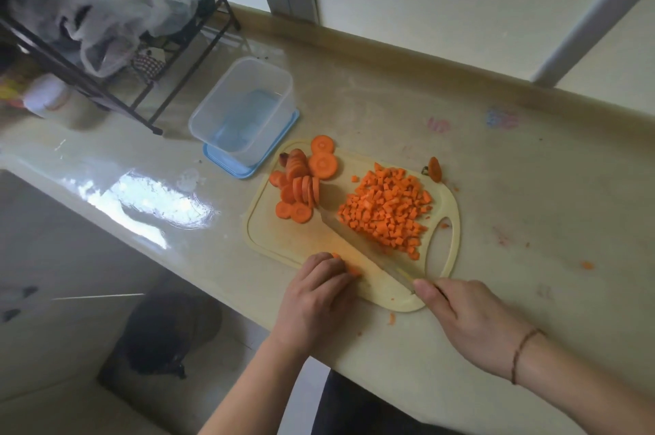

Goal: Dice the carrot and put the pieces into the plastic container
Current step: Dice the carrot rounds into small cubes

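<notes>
A: Orange carrot dice (384,209) heaped on pale yellow plastic cutting board (439,207); slices (299,186) beside. Hands?
B: Left hand (315,296) curled, pinning carrot bits (349,266); right hand (468,319) grasping knife (358,243).

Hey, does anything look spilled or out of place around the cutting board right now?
Yes. A few carrot bits lie off the cutting board on the counter: one scrap to its right, another by the near edge. The carrot end piece sits at the board's far corner, partly off it.

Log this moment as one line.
right hand: holds knife | left hand: holds carrot piece | container: empty
</notes>
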{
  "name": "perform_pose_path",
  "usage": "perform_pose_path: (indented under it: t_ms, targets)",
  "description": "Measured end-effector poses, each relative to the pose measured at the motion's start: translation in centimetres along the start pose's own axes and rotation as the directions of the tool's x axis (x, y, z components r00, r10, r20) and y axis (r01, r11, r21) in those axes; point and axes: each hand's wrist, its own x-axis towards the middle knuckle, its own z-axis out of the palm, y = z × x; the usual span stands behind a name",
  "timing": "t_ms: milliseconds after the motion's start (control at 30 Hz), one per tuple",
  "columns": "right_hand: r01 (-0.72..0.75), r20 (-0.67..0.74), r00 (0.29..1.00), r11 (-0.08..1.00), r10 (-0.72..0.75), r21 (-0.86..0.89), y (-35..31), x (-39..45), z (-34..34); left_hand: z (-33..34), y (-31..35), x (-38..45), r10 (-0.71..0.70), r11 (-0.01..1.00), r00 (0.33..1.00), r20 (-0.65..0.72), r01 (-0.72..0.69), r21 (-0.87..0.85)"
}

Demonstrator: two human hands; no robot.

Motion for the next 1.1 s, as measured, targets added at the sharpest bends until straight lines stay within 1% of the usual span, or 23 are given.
perform_pose_path:
  t_ms: [133, 300, 467, 600, 667, 767, 867, 1000, 1100]
  targets:
    - [0.028, 0.002, 1.000, 1.000, -0.028, -0.004, -0.6, -1.9, 0.8, -0.2, 0.1, -0.3, 0.009, 1.000, 1.000, -0.016, -0.009, -0.017]
    - [0.005, 0.027, 1.000, 1.000, -0.004, -0.022, 0.0, -3.0, 0.7, 0.0, -0.2, -0.7, -0.040, 0.999, 0.998, 0.041, 0.041, -0.027]
    - [-0.036, 0.072, 0.997, 0.997, 0.041, -0.075, 1.5, -4.0, 0.6, 0.0, -0.1, -0.6, -0.058, 0.998, 0.998, 0.026, 0.059, -0.023]
    - [-0.072, 0.099, 0.992, 0.992, 0.082, -0.103, 1.3, -3.4, 1.1, 0.1, 0.0, -0.4, -0.068, 0.997, 0.998, -0.011, 0.068, -0.045]
    - [-0.049, 0.096, 0.993, 0.990, 0.062, -0.129, 0.3, -2.4, 1.5, 0.1, -0.1, -0.3, -0.063, 0.997, 0.998, -0.021, 0.062, -0.047]
    - [-0.014, 0.109, 0.994, 0.994, 0.026, -0.110, -1.7, -0.6, 1.8, 0.1, -0.1, -0.1, -0.069, 0.997, 0.997, -0.028, 0.068, -0.047]
    - [0.004, 0.080, 0.997, 0.997, 0.002, -0.073, -1.6, 0.1, 1.3, 0.1, -0.1, -0.1, -0.059, 0.997, 0.998, -0.034, 0.058, -0.044]
    - [-0.023, 0.026, 0.999, 1.000, 0.023, -0.001, 1.0, -0.8, 0.3, 0.1, -0.1, -0.3, -0.043, 0.999, 0.999, -0.032, 0.042, -0.021]
    - [-0.050, -0.010, 0.999, 0.999, 0.050, 0.000, 1.8, -0.8, 0.3, 0.2, -0.2, -0.5, -0.045, 0.999, 0.998, -0.040, 0.045, -0.010]
